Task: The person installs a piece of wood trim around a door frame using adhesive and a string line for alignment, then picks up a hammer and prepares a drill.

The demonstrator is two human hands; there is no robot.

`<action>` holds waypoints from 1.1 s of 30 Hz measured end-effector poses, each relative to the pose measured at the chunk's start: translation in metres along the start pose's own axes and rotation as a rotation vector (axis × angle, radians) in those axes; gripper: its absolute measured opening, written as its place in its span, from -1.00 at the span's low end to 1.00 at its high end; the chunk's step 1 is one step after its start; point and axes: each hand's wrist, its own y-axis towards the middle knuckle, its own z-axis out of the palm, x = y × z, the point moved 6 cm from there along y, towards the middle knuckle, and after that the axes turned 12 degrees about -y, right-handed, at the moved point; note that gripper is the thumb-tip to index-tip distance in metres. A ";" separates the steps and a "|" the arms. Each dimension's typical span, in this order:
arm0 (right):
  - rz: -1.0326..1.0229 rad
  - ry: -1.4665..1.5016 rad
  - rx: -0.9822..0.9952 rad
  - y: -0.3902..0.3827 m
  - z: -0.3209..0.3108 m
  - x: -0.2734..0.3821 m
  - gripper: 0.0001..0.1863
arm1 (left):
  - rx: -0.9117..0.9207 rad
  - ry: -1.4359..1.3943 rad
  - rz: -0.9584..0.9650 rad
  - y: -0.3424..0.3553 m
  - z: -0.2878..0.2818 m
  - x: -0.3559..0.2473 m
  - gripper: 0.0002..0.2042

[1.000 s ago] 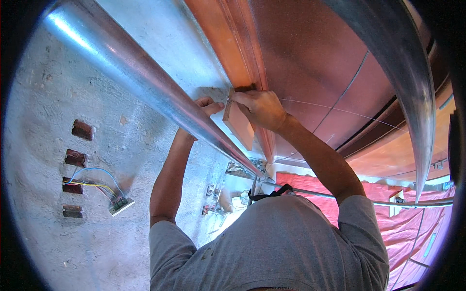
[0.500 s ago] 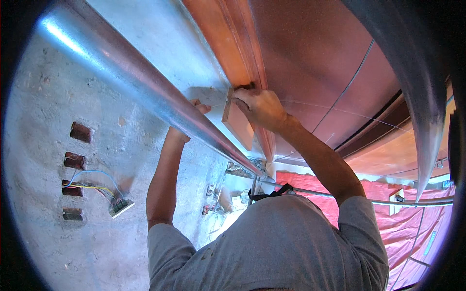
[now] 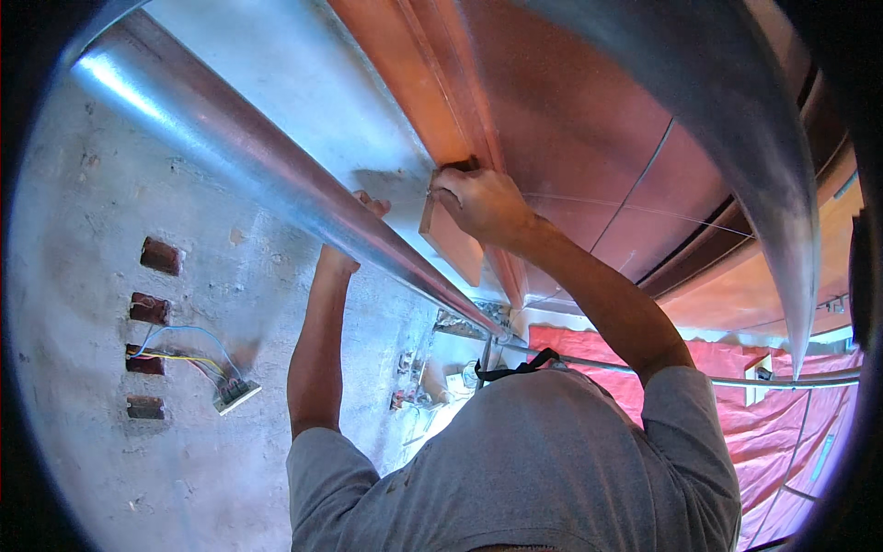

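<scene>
Overhead, my right hand [image 3: 485, 204] is closed on the upper end of a flat wooden board [image 3: 451, 241], fingers curled over its edge. The board lies against the orange-brown wooden beam [image 3: 411, 78]. My left hand [image 3: 372, 204] reaches up behind a long metal pipe [image 3: 248, 161], which hides most of it. Only its curled fingertips show past the pipe, bent close together near the board. What they hold, if anything, is too small to make out. A thin pale string [image 3: 635, 206] runs off to the right from beside my right hand.
A rough plastered wall [image 3: 221, 294] on the left has several box-shaped recesses; coloured wires hang from one to a socket plate [image 3: 237, 396]. A curved metal tube [image 3: 777, 175] crosses the upper right. Red sheeting [image 3: 736, 428] hangs at lower right, below a thin rail [image 3: 717, 381].
The whole view has shifted slightly, with the wall moving a little right and the curved tube moving left. Both hands stay in nearly the same place, my right hand still on the board.
</scene>
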 end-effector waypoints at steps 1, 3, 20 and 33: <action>0.009 -0.026 -0.006 0.001 0.000 0.001 -0.85 | -0.009 0.019 -0.024 0.004 -0.002 0.000 -0.68; -0.051 -0.089 -0.041 -0.001 -0.007 0.002 -0.84 | -0.010 0.043 -0.049 0.003 -0.004 0.002 -0.71; -0.016 -0.250 0.026 -0.014 -0.026 -0.005 -0.85 | 0.164 0.038 -0.186 -0.008 0.027 0.003 -0.76; 0.072 -0.127 0.027 -0.005 -0.018 -0.001 -0.89 | 0.211 0.071 -0.384 0.014 0.063 -0.004 -0.84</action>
